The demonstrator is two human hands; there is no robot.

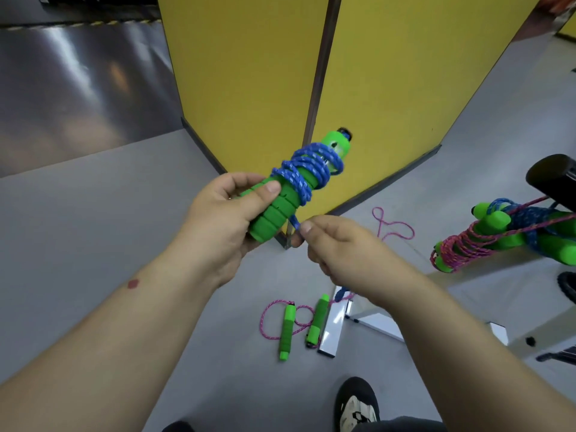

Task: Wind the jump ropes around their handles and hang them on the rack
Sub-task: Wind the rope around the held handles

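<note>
The left hand (224, 210) grips a pair of green handles (280, 201) (ribbed foam cylinders, held side by side), fingers curled round the lower part and thumb pressed on the front. The handles tilt up toward the far right, in front of two yellow panels (249, 73). A braided blue rope (307, 169), flecked with white, is coiled in uneven turns around their upper half; one strand leaves the coil and runs down to the right hand (336, 244), which pinches it between thumb and forefinger, the other fingers curled.

On the smooth grey floor (93, 213), near centre, lies a loose pink rope (280, 319) with two green foam handles. At the right, wound pink and blue ropes (498, 235) rest in a bundle on a white surface (498, 275).
</note>
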